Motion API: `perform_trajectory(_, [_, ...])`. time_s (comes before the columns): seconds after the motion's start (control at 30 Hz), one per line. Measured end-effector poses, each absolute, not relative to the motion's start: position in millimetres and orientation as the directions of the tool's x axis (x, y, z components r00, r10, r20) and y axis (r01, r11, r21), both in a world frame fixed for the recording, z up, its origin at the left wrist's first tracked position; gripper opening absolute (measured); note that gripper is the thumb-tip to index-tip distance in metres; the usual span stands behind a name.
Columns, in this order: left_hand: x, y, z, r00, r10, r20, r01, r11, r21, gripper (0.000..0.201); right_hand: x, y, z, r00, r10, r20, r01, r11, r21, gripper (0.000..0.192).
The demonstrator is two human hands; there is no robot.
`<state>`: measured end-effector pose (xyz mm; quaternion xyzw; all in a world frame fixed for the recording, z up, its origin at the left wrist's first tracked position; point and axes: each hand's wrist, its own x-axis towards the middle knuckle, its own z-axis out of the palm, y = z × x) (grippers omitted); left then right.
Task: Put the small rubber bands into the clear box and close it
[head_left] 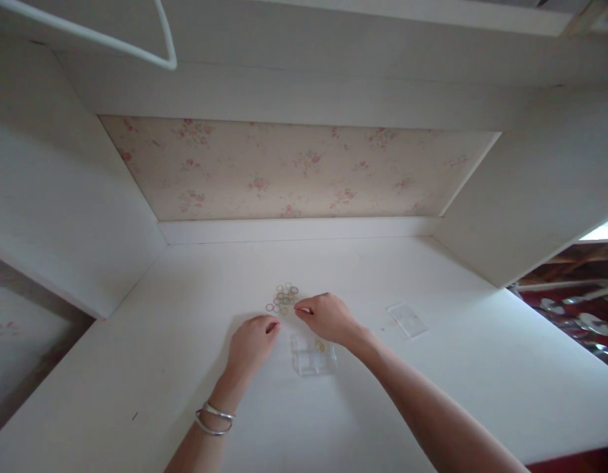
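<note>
Pinching at small rings [284,299], right hand [326,317] fingertips narrow, left hand [252,343] loosely curled (empty), clear box [313,355] near.

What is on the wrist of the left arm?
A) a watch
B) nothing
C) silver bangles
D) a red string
C: silver bangles circle the wrist just below the left hand, which rests on the white desk near the pile of small rings; the right hand has a bare wrist.
</note>
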<state>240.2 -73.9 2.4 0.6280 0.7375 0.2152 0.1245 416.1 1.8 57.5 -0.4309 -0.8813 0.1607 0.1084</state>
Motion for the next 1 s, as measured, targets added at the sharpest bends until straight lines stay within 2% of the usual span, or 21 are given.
perform_trajectory(0.07, [239,-74,1,-0.176,0.98,0.087,0.871,0.114,0.477,0.021,399,8,57,-0.64,0.768,-0.011,0.747,0.619,-0.243,0.027])
perform_trajectory(0.13, [238,-75,0,-0.177,0.98,0.094,0.87,0.111,0.48,0.021,388,14,52,-0.648,0.759,-0.053,0.754,0.63,-0.186,0.024])
perform_trajectory(0.4, [238,-77,-1,-0.161,0.98,0.117,0.879,0.088,0.469,0.022,379,24,32,-0.735,0.674,-0.073,0.678,0.726,-0.116,0.024])
perform_trajectory(0.63, [238,-75,2,-0.186,0.982,0.04,0.85,0.141,0.508,0.02,385,30,24,-0.799,0.592,-0.108,0.6,0.797,-0.069,0.025])
perform_trajectory(0.83, [240,-74,5,-0.213,0.977,-0.029,0.858,0.201,0.473,0.02,388,31,19,-0.808,0.576,-0.126,0.585,0.809,-0.057,0.033])
perform_trajectory(1.0, [239,-73,2,-0.205,0.979,-0.018,0.864,0.19,0.465,0.019,397,27,23,-0.802,0.59,-0.094,0.597,0.798,-0.079,0.032])
